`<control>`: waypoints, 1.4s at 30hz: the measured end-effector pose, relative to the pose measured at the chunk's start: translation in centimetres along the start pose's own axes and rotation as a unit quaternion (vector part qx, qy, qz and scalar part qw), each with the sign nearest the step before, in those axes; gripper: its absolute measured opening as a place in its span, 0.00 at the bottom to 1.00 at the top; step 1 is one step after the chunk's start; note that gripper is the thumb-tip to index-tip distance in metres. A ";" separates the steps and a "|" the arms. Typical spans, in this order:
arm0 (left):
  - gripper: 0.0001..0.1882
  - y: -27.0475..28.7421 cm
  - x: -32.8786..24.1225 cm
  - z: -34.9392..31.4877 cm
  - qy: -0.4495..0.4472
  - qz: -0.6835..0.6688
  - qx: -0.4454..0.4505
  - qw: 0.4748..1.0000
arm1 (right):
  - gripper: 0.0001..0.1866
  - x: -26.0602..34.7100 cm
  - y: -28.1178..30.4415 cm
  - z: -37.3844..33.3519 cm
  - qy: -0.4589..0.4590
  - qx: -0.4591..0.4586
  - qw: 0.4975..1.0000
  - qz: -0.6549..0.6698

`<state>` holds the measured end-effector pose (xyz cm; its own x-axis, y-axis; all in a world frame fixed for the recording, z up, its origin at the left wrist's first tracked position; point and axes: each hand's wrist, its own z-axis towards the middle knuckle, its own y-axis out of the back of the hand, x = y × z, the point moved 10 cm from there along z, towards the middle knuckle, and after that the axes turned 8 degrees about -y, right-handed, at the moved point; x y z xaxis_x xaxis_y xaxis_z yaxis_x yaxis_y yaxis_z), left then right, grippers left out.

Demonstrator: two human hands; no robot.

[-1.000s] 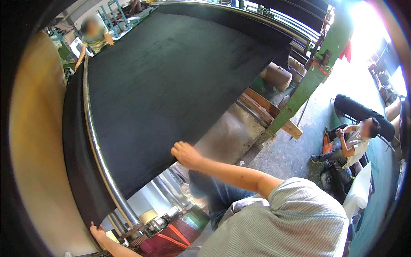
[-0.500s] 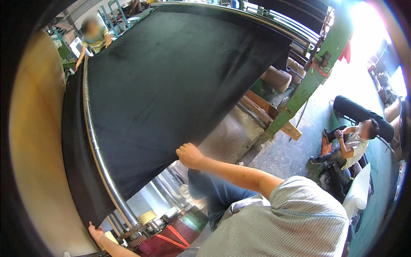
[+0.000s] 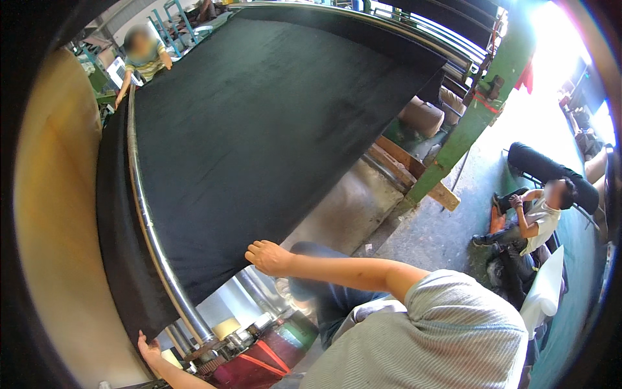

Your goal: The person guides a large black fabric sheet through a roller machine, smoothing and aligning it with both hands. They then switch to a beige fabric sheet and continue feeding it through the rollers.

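A wide sheet of black fabric [image 3: 272, 129] hangs over a shiny metal roller [image 3: 152, 227] that runs from the far left toward me. My right hand [image 3: 269, 257] reaches out and closes on the fabric's lower edge near the middle. At the bottom left, beside the roller's near end, my left hand [image 3: 150, 350] grips the fabric's lower corner. My right forearm and a grey striped sleeve [image 3: 447, 330] fill the lower right.
Another person [image 3: 146, 55] stands at the roller's far end. A person [image 3: 541, 214] sits on the floor at right beside a black roll [image 3: 551, 172]. A green post [image 3: 479, 110], wooden blocks [image 3: 414, 172] and red machine parts [image 3: 259, 363] are close by.
My right hand has moved down and a little left along the fabric's lower edge. My left hand has stayed at the lower corner.
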<state>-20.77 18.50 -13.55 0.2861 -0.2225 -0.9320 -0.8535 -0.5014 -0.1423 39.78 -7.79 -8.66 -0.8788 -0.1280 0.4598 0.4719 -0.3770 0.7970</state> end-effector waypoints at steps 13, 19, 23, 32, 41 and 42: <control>0.13 2.1 0.4 -0.7 0.002 0.031 -0.110 0.993 | 0.04 -14.1 9.4 -0.6 -0.236 -0.096 0.937 -0.239; 0.09 3.6 -0.9 0.6 0.011 0.024 -0.045 0.999 | 0.04 -9.5 3.7 -1.9 -0.113 -0.016 0.981 -0.154; 0.15 -3.9 0.0 -1.7 0.006 0.007 0.098 0.995 | 0.04 -7.9 3.9 -2.1 -0.098 -0.012 0.990 -0.099; 0.15 3.5 -0.4 -0.2 -0.058 0.023 -0.175 0.983 | 0.07 -3.4 1.7 0.3 -0.038 0.036 0.999 -0.011; 0.16 -3.3 1.9 0.9 0.027 0.034 0.064 0.997 | 0.08 0.5 2.6 2.8 0.060 -0.011 0.998 0.009; 0.16 -2.3 1.5 1.1 0.024 0.029 0.044 0.998 | 0.09 0.7 2.5 3.2 0.065 -0.019 0.998 -0.003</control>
<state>-18.90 20.24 -14.97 0.2532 -0.2899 -0.9229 -0.9040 -0.4106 -0.1191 40.55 -5.86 -5.10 -0.8848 -0.2426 0.3979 0.4653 -0.4131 0.7828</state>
